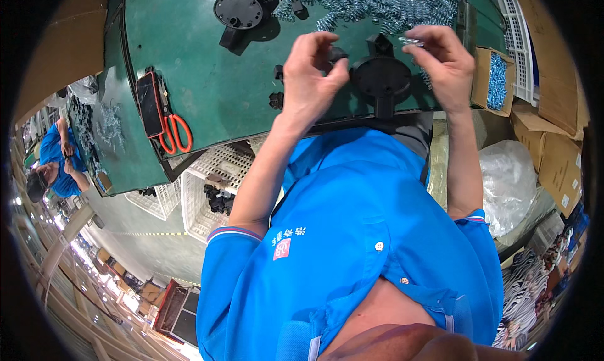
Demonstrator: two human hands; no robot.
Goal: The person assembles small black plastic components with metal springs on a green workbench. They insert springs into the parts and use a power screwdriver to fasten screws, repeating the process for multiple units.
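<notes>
My left hand [309,75] pinches a small black plastic part [338,53] between thumb and fingers, just left of a round black fixture [380,78] at the near edge of the green table [207,78]. My right hand [445,62] holds a small silver metal spring [412,41] at its fingertips, above and right of the fixture. A big heap of the same springs [377,5] lies on the table behind both hands. A few small black parts [275,100] rest on the table left of my left hand.
A second round black part [238,10] sits at the table's back. A phone [150,103] and orange-handled scissors [176,133] lie at the left. White crates [207,172] stand under the table. A cardboard box of springs [494,81], a plastic bag [509,178], another person [56,166] far left.
</notes>
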